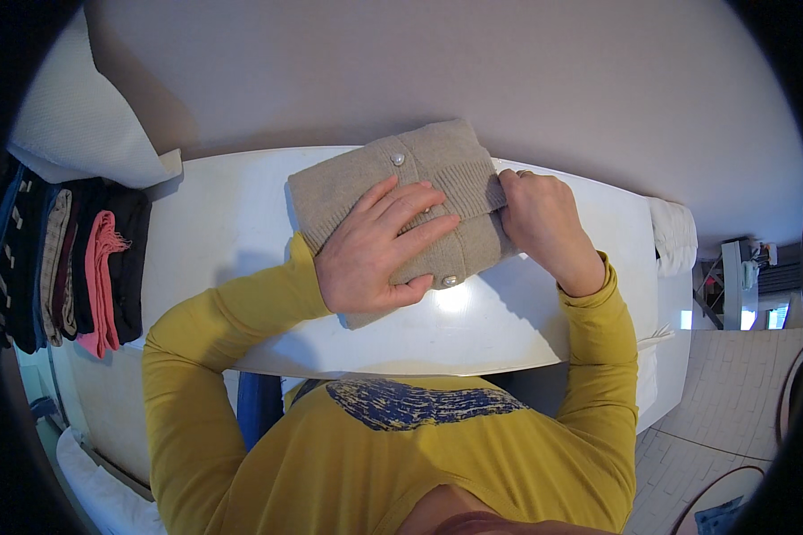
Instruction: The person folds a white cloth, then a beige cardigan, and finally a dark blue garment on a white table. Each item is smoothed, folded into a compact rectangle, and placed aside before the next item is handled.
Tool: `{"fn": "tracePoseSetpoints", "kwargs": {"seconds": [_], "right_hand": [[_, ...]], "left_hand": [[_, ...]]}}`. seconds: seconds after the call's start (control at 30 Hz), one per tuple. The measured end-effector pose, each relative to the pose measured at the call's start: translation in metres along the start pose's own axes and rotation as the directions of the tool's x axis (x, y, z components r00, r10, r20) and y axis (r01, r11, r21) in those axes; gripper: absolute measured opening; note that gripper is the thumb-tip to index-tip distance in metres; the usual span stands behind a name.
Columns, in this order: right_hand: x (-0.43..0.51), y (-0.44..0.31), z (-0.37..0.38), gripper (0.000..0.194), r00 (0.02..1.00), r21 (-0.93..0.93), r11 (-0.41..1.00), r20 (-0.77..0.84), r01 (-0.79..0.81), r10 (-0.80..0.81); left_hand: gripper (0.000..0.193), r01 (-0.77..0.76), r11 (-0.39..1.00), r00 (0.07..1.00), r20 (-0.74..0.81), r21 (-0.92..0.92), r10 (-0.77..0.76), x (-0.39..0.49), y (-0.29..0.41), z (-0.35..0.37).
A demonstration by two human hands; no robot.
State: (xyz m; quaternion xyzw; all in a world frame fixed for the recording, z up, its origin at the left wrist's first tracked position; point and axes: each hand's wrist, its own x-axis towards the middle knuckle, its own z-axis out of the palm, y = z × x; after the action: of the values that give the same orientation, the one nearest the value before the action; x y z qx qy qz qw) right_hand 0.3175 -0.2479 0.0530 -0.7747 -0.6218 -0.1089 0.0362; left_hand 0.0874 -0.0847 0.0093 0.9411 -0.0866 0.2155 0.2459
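Note:
A beige knitted cardigan (435, 150) with pearl-like buttons lies folded into a rough rectangle, tilted on the white table (401, 348). Across its ribbed band rests my left hand (381, 247), palm down with fingers apart, pressing on the knit and hiding part of it. At the cardigan's right edge, my right hand (542, 214) pinches the end of the ribbed band between thumb and curled fingers. A ring shows on that hand.
Folded clothes (27, 261) stand in a row at the table's left end, among them a pink fringed cloth (100, 287). Above them hangs a white textured cloth (87, 127). A wall (455, 60) runs behind the table. White fabric (672, 234) lies at the right end.

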Motion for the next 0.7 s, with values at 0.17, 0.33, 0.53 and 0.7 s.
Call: {"fn": "tracePoseSetpoints", "kwargs": {"seconds": [0.17,0.33,0.53,0.7], "right_hand": [[0.001,0.007,0.006,0.005,1.000,-0.022,1.000,0.029,-0.008,0.008],[0.003,0.004,-0.008,0.005,0.987,-0.050,0.998,0.159,-0.030,0.037],[-0.012,-0.001,-0.040,0.006,0.981,-0.069,0.998,0.195,-0.001,0.015],[-0.009,-0.009,-0.027,0.008,0.972,-0.029,0.991,0.205,0.127,-0.119]], "left_hand": [[0.076,0.002,1.000,1.000,0.002,0.001,-0.002,0.000,0.000,0.000],[0.075,0.000,1.000,1.000,0.000,0.016,0.000,0.000,0.002,0.000],[0.072,0.007,1.000,1.000,-0.001,0.002,-0.007,0.000,0.003,0.001],[0.071,-0.010,1.000,1.000,-0.011,0.011,0.010,0.000,0.004,0.003]]}}
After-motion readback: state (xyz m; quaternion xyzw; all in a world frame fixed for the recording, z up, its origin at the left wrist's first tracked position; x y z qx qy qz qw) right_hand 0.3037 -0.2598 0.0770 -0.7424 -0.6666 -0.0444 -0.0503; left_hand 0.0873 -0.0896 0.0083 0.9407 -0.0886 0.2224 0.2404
